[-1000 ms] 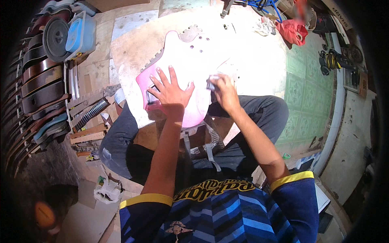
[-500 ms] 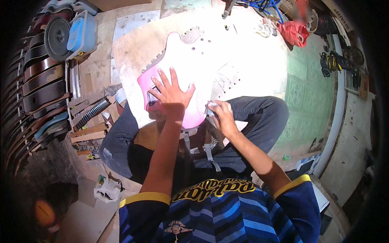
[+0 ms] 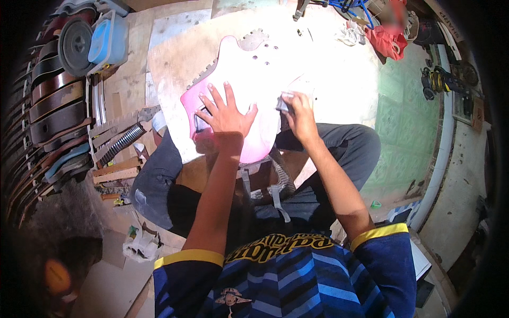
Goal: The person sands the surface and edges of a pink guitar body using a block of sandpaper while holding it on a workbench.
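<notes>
Head view: the left hand [image 3: 229,121] is spread flat on a pink guitar body [image 3: 261,135], laid on a pale board [image 3: 172,66].
Its long axis is slanted from near left to far right, the end with dark holes [image 3: 266,63] pointed away; by its right edge, a small grey pad [image 3: 282,103] is pinched by the right hand [image 3: 302,116], which has been shifted farther up that edge since half a second ago.
</notes>
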### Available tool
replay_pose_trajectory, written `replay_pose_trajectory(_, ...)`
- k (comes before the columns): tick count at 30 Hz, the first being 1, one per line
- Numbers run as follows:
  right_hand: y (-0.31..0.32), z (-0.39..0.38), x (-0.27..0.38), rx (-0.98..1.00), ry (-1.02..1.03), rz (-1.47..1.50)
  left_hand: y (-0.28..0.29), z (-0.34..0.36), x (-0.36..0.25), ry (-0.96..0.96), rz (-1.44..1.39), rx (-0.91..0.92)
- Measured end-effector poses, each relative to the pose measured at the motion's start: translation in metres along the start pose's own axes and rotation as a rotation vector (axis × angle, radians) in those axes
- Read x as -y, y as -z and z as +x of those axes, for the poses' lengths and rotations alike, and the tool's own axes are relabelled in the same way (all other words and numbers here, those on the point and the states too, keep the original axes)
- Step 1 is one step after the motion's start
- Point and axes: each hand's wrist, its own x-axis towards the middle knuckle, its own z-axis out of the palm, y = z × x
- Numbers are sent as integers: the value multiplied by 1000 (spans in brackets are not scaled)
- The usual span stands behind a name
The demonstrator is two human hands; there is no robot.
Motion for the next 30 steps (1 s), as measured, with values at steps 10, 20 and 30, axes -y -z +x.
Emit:
replay_pose_trajectory(10, 1, 11, 6, 5, -78, 30, 2, -3, -1, -14, 0, -5)
replay_pose_trajectory(20, -3, 14, 35, 29, 19, 30, -1, -3, 1, -9, 13, 5)
replay_pose_trajectory(30, -7, 1, 41, 99, 75, 63, -1, -1, -1, -16, -10, -18)
